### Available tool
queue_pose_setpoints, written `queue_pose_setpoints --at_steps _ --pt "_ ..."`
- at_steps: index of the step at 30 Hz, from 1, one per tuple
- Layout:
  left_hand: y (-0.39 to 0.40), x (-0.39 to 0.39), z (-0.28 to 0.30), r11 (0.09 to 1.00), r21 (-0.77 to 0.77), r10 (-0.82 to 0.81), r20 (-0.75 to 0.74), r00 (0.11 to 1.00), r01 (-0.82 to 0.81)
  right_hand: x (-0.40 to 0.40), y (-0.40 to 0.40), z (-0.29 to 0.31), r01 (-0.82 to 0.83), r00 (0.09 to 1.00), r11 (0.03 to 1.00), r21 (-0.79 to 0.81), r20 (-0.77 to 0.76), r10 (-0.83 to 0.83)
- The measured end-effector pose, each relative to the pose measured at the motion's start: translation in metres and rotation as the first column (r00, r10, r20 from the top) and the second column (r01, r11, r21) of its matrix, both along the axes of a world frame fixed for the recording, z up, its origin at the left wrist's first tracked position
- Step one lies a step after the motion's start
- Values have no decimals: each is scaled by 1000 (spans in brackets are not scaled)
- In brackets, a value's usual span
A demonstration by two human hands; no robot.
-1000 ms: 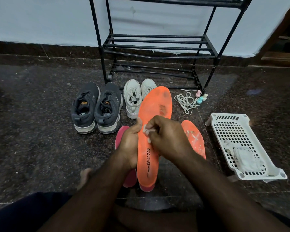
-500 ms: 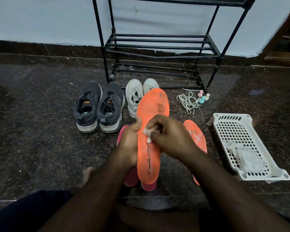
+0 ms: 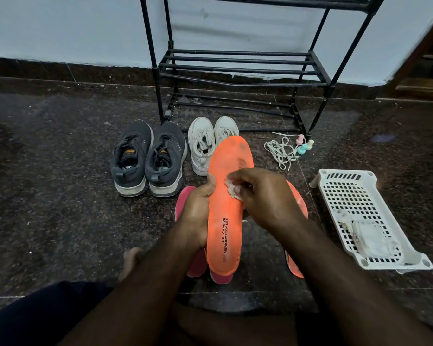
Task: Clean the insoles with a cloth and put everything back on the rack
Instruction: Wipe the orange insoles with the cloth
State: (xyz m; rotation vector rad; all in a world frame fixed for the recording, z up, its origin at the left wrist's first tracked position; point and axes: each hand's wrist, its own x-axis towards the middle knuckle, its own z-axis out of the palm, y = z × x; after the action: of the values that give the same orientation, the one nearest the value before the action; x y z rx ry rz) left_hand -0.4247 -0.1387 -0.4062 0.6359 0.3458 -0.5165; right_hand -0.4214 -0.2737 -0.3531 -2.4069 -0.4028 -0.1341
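The orange insole (image 3: 225,208) is held up above the floor, toe end pointing to the rack (image 3: 238,71). The left hand (image 3: 198,211) grips its left edge, and the right hand (image 3: 263,196) pinches a small white cloth (image 3: 233,191) against its surface. The white basket (image 3: 365,221) at the right holds white folded cloths (image 3: 368,236). Below the hands lie a second orange insole (image 3: 298,203) and pink insoles (image 3: 185,203). Grey shoes (image 3: 148,158), white shoes (image 3: 208,143), a lace (image 3: 280,151) and small bottles (image 3: 303,146) stand before the rack.
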Motion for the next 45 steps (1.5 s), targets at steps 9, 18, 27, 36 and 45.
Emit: queue_pose_setpoints --at_steps 9,18,27,36,45 --pt "3 1 -2 999 -23 40 -32 999 -41 -17 26 -14 -130 990 972 -195 19 136" --pt "1 0 -1 999 -45 27 -39 999 -29 -10 18 -11 -42 996 975 -220 74 59" --pt "4 4 -3 999 -42 16 -31 999 -18 -3 7 -2 9 992 991 -131 126 7" --pt "10 8 -7 996 8 92 -9 996 -92 -22 29 -3 -191 982 973 -128 -33 188" --pt "4 2 -10 999 -35 40 -39 998 -41 -4 12 -16 55 994 969 -240 110 -29"
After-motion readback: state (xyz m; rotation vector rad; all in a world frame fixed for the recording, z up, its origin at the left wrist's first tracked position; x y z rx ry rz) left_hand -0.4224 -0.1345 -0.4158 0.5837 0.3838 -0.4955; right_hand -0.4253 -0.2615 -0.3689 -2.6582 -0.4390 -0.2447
